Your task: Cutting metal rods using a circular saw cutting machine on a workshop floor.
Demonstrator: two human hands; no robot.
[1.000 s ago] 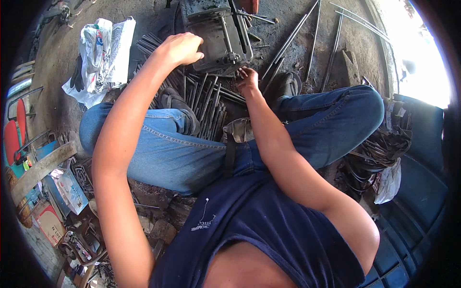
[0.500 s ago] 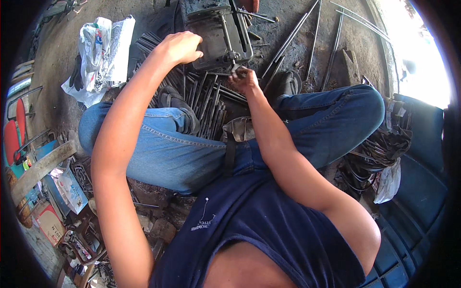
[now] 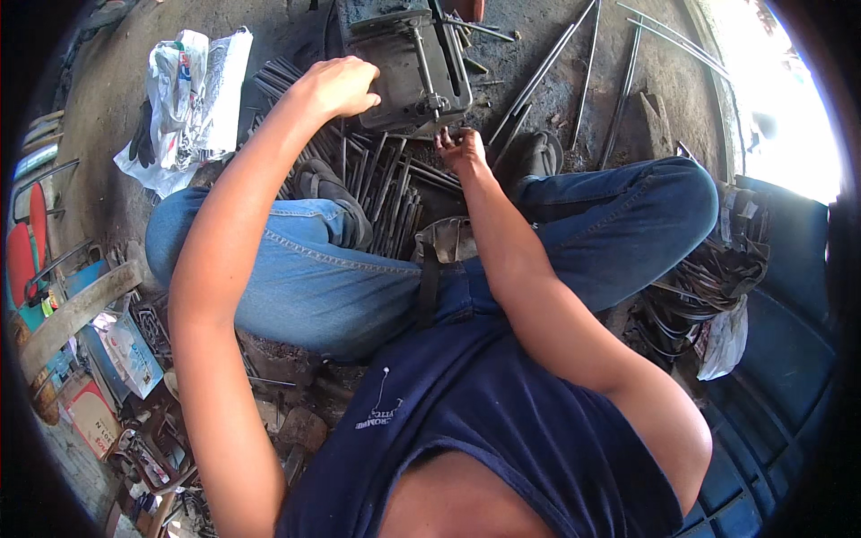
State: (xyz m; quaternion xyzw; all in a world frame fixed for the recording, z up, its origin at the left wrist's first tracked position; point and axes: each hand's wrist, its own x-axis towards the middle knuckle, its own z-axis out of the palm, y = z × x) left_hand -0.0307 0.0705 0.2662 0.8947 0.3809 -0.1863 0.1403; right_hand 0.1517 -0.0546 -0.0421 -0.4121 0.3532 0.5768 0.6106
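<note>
A dark metal machine (image 3: 395,85) with a flat plate stands on the floor ahead of me, a screw rod (image 3: 421,61) with a small end piece running along its top. At the machine's left edge is my left hand (image 3: 336,88), its fingers curled down; what they grip, if anything, is hidden. My right hand (image 3: 465,151) is just below the near end of the screw, palm up, fingers bent and apart, with nothing visible in it. Under and beside the machine lies a heap of cut metal rods (image 3: 386,184), between my shoes.
White plastic bags (image 3: 197,99) and a dark glove (image 3: 143,134) lie at the left. Long metal rods (image 3: 619,99) stretch over the floor at the far right. Bent rods (image 3: 691,305) are piled by a blue panel (image 3: 780,359). Tools and boxes (image 3: 126,354) clutter the lower left.
My right hand has come off the near end of the screw and dropped slightly right, its fingers loosening. The screw's end piece has turned. My left hand has hardly moved.
</note>
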